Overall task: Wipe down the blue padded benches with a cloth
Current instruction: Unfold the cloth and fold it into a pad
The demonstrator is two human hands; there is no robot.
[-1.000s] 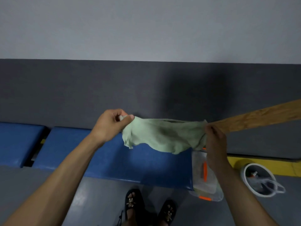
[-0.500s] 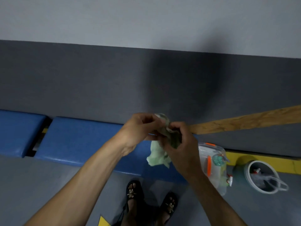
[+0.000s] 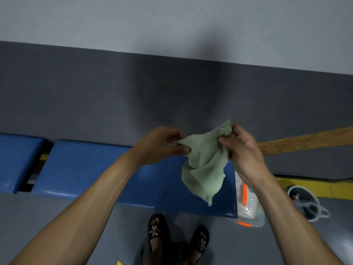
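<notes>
Head view: cloth [image 3: 205,167] up in the air, no wiping going on yet.

Left hand [image 3: 162,145] pinching one edge, right hand [image 3: 242,150] gripping the top corner, rest of it dangling loose over the right end of the long bench [image 3: 91,169], not touching the pad. Second bench [image 3: 17,159] off to the left, across a gap. Looks like prep only, probably getting folded or bunched; both pads likely left to do, though impossible to tell clean from dirty here.
</notes>
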